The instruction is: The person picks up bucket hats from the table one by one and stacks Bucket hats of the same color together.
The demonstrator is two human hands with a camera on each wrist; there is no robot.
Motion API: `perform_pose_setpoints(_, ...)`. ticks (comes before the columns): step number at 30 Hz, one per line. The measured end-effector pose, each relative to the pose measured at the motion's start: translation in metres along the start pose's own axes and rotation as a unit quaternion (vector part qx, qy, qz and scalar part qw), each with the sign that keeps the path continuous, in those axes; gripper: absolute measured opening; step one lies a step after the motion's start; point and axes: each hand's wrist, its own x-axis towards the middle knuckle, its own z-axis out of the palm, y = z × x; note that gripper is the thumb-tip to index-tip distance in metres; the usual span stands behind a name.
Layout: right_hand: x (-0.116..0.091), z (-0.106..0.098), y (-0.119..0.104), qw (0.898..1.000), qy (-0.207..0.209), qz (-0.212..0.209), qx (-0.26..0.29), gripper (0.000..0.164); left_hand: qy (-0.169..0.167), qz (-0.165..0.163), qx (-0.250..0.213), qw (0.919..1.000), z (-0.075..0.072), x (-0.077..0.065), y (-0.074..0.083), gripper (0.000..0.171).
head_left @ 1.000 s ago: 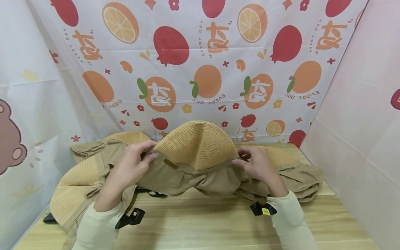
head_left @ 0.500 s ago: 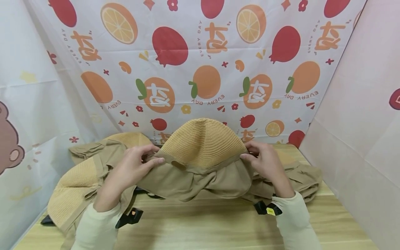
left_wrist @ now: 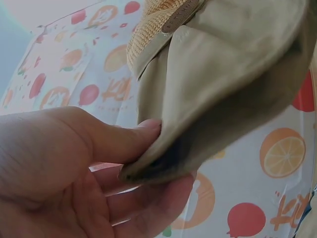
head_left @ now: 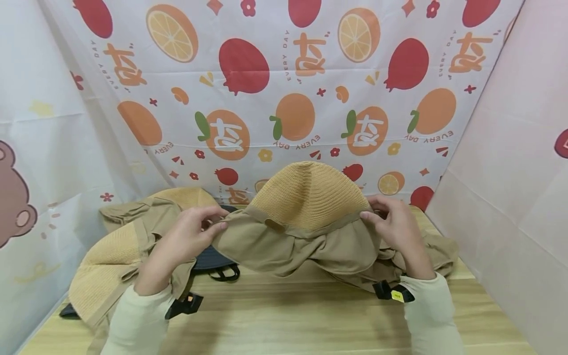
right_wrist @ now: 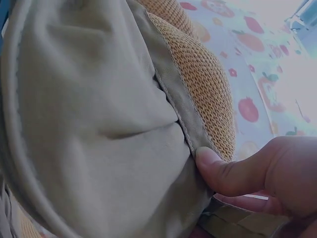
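Note:
Held up between both hands is a sun hat [head_left: 310, 197] with a straw-coloured knitted crown, a khaki cloth brim and a small brown label on its band. My left hand [head_left: 191, 241] pinches the brim's edge at the left, thumb on top and fingers beneath, as the left wrist view shows the brim [left_wrist: 213, 84] between them. At the other side my right hand [head_left: 397, 231] grips the hat where band and crown meet. In the right wrist view the thumb [right_wrist: 210, 161] presses on the band [right_wrist: 181, 94]; the fingers behind are mostly hidden.
More hats lie around on the wooden table [head_left: 284, 315]: a straw-and-khaki hat [head_left: 111, 261] at the left, another behind it, and a khaki one [head_left: 439, 251] at the right. A dark navy hat [head_left: 213, 259] with a strap shows under the left hand. A fruit-print curtain [head_left: 293, 64] hangs behind.
The held hat has shifted right and slightly up, its brim spread wider. My right hand has moved right; the left has slid from beside the band to the brim's outer edge, uncovering the navy hat.

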Motion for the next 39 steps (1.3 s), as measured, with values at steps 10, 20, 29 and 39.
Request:
perform_pose_setpoints(10,0.0,-0.018,0.023,0.999,0.029,-0.017,-0.037,0.026,-0.014,0.03,-0.034,0.9989,0.02,0.016,0.012,0.014)
perform_pose_setpoints(20,0.009,-0.047,0.053,0.998,-0.007,0.002,-0.065,0.027,-0.045,0.052,-0.059,0.9959,0.047,0.05,0.033,0.017)
perform_pose_setpoints(29,0.012,-0.071,0.082,0.995,-0.018,0.014,-0.102,0.029,-0.083,0.049,-0.058,0.9937,0.076,0.079,0.058,0.023)
perform_pose_setpoints(39,0.022,-0.093,0.109,0.988,-0.053,0.044,-0.141,0.031,-0.091,0.05,-0.065,0.9924,0.108,0.105,0.069,0.018)
